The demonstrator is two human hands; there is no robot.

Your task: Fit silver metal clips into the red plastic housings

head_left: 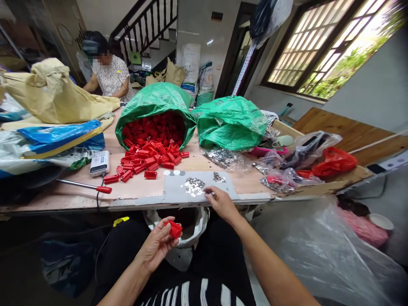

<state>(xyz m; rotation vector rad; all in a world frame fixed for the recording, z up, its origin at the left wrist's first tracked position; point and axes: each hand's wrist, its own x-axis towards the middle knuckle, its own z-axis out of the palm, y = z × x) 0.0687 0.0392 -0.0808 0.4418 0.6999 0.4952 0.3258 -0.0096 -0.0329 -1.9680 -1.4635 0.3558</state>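
A red plastic housing (175, 229) is held between the thumb and fingers of my left hand (157, 243), over my lap and in front of a white bag. My right hand (220, 205) reaches to the table edge, its fingers pinched together at the right side of a pile of small shiny metal pieces (194, 186). Whatever is in that pinch is too small to make out. The pile lies on a grey board (174, 193), with a smaller heap of metal parts (218, 177) farther right. Many more red housings (145, 158) spill from a green sack (159, 95).
A second green sack (229, 123) stands right of the first. A cardboard tray (331, 187) holds plastic bags. On the left are a white power bank (100, 163) and a red-tipped lever (103, 189). The open white bag (199, 231) hangs below the table edge. Another person (111, 76) sits across the table.
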